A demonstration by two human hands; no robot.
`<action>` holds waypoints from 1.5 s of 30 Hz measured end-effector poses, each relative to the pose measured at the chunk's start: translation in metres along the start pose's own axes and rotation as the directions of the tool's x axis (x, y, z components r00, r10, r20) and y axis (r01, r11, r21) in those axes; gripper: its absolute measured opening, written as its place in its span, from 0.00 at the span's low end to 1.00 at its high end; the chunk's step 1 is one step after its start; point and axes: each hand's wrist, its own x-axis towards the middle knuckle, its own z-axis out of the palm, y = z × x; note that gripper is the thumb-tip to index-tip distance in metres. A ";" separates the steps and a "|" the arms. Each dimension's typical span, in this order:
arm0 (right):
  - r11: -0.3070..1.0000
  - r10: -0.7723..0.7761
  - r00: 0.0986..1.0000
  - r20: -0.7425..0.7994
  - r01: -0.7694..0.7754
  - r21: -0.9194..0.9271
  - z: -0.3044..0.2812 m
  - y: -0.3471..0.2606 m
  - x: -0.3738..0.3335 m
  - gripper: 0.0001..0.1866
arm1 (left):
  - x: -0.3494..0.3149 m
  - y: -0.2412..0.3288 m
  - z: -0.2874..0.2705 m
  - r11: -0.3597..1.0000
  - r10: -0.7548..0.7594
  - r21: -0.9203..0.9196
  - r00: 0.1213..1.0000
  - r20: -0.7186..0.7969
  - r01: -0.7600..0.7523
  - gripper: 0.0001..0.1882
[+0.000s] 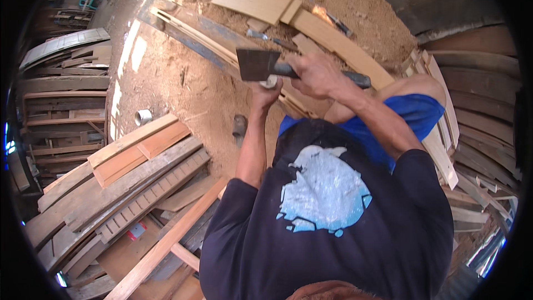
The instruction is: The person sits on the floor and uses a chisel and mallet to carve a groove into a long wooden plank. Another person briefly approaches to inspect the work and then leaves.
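My right hand [317, 75] is closed around the handle of a hand tool with a dark, flat rectangular head [256, 65]. The grip's dark rear end sticks out past my wrist. Just below that head, my left hand [265, 95] is wrapped round a tool handle with a pale round end [270, 82]; its lower part is hidden. A long narrow slotted strip of pale wood [194, 36] runs beneath my hands toward the upper left. Beside it lies a grey-edged plank [219, 29].
Pale boards [250, 0] lie beyond on sawdust-covered ground [166, 78], near a chisel-like tool [258, 35]. A white cup-shaped thing [143, 117] and a dark metal piece [239, 126] are at left. Stacked boards [136, 175] fill the lower left; planks [472, 83] line the right.
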 end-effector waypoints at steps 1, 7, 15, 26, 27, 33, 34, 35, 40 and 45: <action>0.993 -0.042 0.994 -0.100 0.053 0.109 -0.013 -0.008 -0.002 0.16 | 0.019 0.046 -0.014 1.000 -0.024 0.015 0.995 0.095 0.023 0.20; 0.827 -0.011 0.884 -0.468 0.271 0.493 -0.063 -0.035 -0.019 0.07 | 0.038 0.028 -0.019 0.916 -0.240 -0.340 0.970 -0.043 0.212 0.14; 0.689 0.197 0.827 -0.526 0.265 0.674 -0.091 -0.028 -0.045 0.08 | 0.069 0.011 -0.003 0.892 -0.326 -0.309 0.943 0.066 0.330 0.13; 0.746 0.252 0.715 -0.653 0.286 0.601 -0.102 -0.015 -0.042 0.09 | 0.071 0.015 -0.002 0.861 -0.404 -0.298 0.910 0.090 0.412 0.13; 0.743 0.261 0.728 -0.634 0.268 0.613 -0.103 -0.014 -0.042 0.10 | 0.072 0.013 -0.002 0.871 -0.392 -0.291 0.917 0.075 0.396 0.13; 0.782 0.222 0.726 -0.651 0.266 0.563 -0.102 -0.012 -0.038 0.11 | 0.074 0.018 0.000 0.893 -0.371 -0.241 0.925 0.084 0.380 0.11; 0.774 0.226 0.730 -0.645 0.268 0.574 -0.102 -0.014 -0.038 0.10 | 0.073 0.020 0.000 0.896 -0.362 -0.242 0.928 0.086 0.371 0.11; 0.765 0.230 0.735 -0.638 0.269 0.585 -0.103 -0.016 -0.037 0.10 | 0.071 0.022 -0.001 0.917 -0.331 -0.214 0.941 0.065 0.337 0.10; 0.765 0.243 0.790 -0.563 0.202 0.612 -0.085 -0.023 -0.021 0.11 | 0.060 0.025 0.002 0.960 -0.232 -0.163 0.973 -0.008 0.227 0.08; 0.995 0.062 0.937 -0.343 -0.032 0.093 -0.015 0.016 0.003 0.14 | 0.059 0.046 0.007 0.976 -0.154 -0.149 0.987 0.049 0.160 0.08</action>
